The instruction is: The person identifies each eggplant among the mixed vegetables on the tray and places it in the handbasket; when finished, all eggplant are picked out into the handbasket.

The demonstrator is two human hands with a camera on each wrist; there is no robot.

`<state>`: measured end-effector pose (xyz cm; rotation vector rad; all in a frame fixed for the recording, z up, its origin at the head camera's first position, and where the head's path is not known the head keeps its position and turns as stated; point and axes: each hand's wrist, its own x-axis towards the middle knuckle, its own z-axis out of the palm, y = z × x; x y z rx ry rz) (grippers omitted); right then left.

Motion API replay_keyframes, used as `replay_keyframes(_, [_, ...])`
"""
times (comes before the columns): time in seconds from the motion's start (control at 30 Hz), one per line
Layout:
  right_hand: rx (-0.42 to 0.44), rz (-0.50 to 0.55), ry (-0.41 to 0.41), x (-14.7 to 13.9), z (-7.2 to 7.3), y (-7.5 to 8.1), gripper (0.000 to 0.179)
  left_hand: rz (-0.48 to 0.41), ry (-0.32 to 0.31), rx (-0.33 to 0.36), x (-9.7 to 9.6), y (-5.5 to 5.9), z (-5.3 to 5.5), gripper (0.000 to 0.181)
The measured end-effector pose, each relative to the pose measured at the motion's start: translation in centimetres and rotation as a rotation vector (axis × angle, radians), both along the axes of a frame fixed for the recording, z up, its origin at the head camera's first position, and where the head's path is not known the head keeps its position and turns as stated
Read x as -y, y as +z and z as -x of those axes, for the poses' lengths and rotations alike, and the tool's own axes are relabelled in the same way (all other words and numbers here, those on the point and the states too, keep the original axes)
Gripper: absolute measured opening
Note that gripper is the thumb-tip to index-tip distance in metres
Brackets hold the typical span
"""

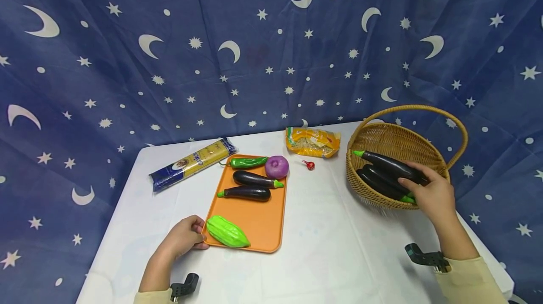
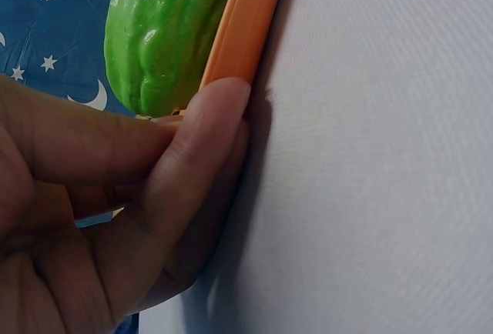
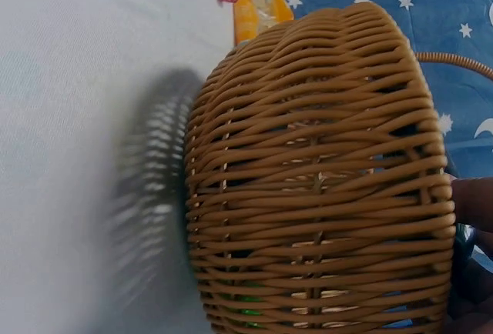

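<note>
My left hand (image 1: 183, 237) pinches the near left corner of an orange tray (image 1: 242, 209), thumb and fingers at its rim (image 2: 245, 34). Beside those fingers on the tray lies a bumpy light-green gourd (image 1: 227, 232). Farther up the tray are two eggplants (image 1: 250, 193), a green chili pepper (image 1: 249, 162) and a purple onion (image 1: 276, 167). On the right, my right hand (image 1: 433, 193) grips the thick end of an eggplant (image 1: 390, 165) over a wicker basket (image 1: 383, 132). More eggplants (image 1: 379, 184) lie beneath it in the basket. The basket's wall hides most of this hand in the right wrist view.
A long blue and gold packet (image 1: 191, 165) lies left of the tray. Toward the back are an orange and clear bag of dry food (image 1: 313, 142) and a red wrapped lollipop (image 1: 310, 165). The basket's tall handle (image 1: 460, 127) arches above it. Behind the white table hangs a starry blue cloth.
</note>
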<state>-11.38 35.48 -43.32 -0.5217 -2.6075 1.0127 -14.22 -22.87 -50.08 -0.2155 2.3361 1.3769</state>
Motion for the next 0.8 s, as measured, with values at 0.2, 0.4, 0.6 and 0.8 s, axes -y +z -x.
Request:
replay_keyframes(0.2, [-0.003,-0.053,-0.004,-0.19,-0.04,-0.02,0.056,0.006,-0.002,0.000,0.08,-0.15,0.09,0.032])
replay_keyframes(0.4, [0.018,-0.093,-0.001,-0.30,0.11,0.16,0.056,0.013,-0.002,0.006,0.17,-0.33,0.14,0.033])
replay_keyframes(0.6, [0.051,-0.127,0.018,-0.52,0.56,0.26,0.057,0.012,-0.003,0.007,0.27,-0.51,0.19,0.032])
replay_keyframes(0.8, [0.079,-0.167,0.047,-0.60,0.89,0.41,0.058,0.003,-0.002,0.010,0.35,-0.60,0.30,0.031])
